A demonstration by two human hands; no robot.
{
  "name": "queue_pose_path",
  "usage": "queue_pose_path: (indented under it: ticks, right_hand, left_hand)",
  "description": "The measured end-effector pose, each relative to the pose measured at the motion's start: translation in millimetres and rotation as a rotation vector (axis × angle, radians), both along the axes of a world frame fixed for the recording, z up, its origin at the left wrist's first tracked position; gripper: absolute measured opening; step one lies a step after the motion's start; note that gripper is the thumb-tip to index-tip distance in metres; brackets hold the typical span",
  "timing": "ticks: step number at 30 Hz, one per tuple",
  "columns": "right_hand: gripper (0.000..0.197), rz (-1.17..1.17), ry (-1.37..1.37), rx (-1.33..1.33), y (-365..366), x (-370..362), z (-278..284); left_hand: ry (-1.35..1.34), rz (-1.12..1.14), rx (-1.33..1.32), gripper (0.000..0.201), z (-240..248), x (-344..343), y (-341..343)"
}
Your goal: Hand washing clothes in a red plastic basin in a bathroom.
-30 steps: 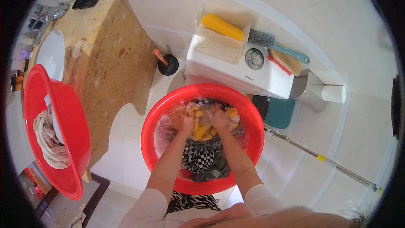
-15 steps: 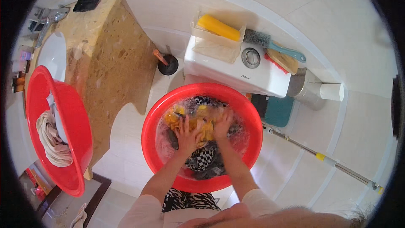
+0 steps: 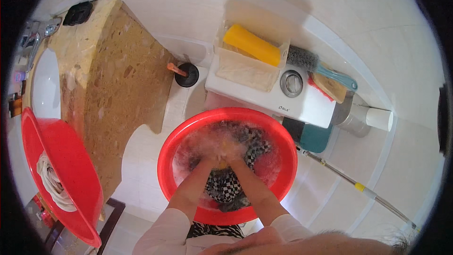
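Note:
A big red basin point(image 3: 290, 165) of foamy water and soaking clothes is in front of me. My left hand point(image 3: 210, 157) and my right hand point(image 3: 231, 153) are close together, sunk in the cloudy water near its middle. Foam and water hide my fingers, so their grip does not show. A bit of yellow cloth point(image 3: 221, 165) shows between my wrists. A black-and-white checkered cloth point(image 3: 223, 185) bulges up between my forearms, with dark grey cloth point(image 3: 236, 202) nearer to me. More checkered fabric point(image 3: 255, 142) floats to the right of my hands.
Beyond the basin, a white toilet tank point(image 3: 302, 108) bears a clear box point(image 3: 245, 76), a yellow cylinder point(image 3: 252, 45) and brushes point(image 3: 336, 76). A plunger point(image 3: 188, 75) stands near the stone counter point(image 3: 113, 61). Another red basin point(image 3: 78, 160) holds pale cloth point(image 3: 53, 184). A pole point(image 3: 339, 172) lies right.
My hands, spread apart on the yellow cloth before, have come together and gone down into the water. Most of the yellow cloth is out of sight. The whole view has shifted slightly.

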State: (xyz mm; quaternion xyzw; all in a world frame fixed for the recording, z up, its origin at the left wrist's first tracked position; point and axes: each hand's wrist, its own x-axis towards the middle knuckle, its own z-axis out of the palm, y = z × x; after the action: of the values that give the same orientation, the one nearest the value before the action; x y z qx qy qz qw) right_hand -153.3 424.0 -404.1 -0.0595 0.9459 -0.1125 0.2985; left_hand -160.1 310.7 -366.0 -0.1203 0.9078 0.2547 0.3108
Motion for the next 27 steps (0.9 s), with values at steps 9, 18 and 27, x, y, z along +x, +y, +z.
queue_pose_path:
  ticks: [9,18,27]
  right_hand:
    - [0.043,-0.159,-0.075,-0.065,-19.8,-72.8,-5.7]
    - [0.023,-0.478,0.312,-0.546,78.4,-24.2,87.7]
    - [0.034,0.158,0.586,-0.204,-2.6,2.5,170.3]
  left_hand:
    - [0.295,0.039,-0.140,0.028,28.2,-21.9,-25.8]
    - [0.537,0.106,0.111,0.027,106.5,84.0,-56.8]
    - [0.611,-0.337,0.241,0.016,142.1,121.6,-52.3]
